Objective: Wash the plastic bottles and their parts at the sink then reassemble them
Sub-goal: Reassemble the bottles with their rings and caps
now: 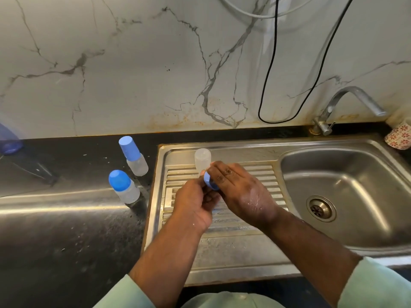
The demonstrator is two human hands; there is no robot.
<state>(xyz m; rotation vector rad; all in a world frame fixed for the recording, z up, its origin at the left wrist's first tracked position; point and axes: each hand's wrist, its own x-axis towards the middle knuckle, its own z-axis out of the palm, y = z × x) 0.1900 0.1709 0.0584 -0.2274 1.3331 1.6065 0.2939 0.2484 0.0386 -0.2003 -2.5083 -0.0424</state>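
Note:
Both my hands meet over the ribbed steel drainboard (233, 247). My right hand (242, 194) grips a blue bottle part (208, 181), and my left hand (195, 203) holds it from below; what lies inside the palms is hidden. A clear bottle body (202, 157) without a cap stands upside down on the drainboard just behind my fingers. Two assembled clear bottles with blue caps stand on the black counter to the left, one farther back (133, 156) and one nearer (123, 186).
The sink basin (347, 170) with its drain (320, 209) lies to the right, under a steel tap (347, 103). A flowered cup (399, 135) stands at the far right. A black cable (270, 85) hangs down the marble wall. A blue object (9, 138) sits at the left edge.

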